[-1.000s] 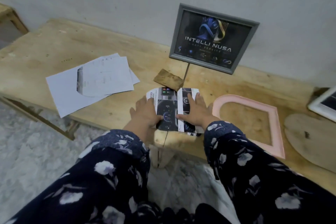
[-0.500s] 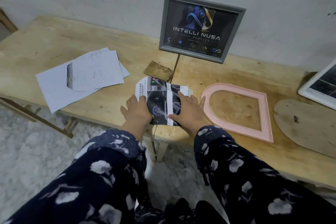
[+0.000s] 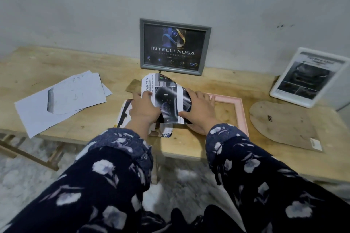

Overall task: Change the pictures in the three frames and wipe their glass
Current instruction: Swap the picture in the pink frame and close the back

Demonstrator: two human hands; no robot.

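Both my hands hold an arch-cut printed picture [image 3: 166, 98], lifted off the table and tilted up. My left hand [image 3: 144, 108] grips its left edge, my right hand [image 3: 198, 113] its right edge. More printed sheets [image 3: 125, 111] lie under my left hand. The empty pink arched frame [image 3: 239, 113] lies flat just right of my right hand. A grey frame [image 3: 174, 46] with a dark "Intelli Nusa" print stands against the wall. A white frame [image 3: 306, 77] with a print leans at the far right.
White paper sheets [image 3: 60, 100] lie spread on the left of the wooden table [image 3: 198, 149]. An arched brown backing board [image 3: 284, 125] lies at the right. A small brown wooden piece [image 3: 133, 85] sits behind the picture. The table's front edge is near my wrists.
The picture lay flat on the table under my hands; now both hands have lifted it, tilted it up and carried it toward the pink frame.
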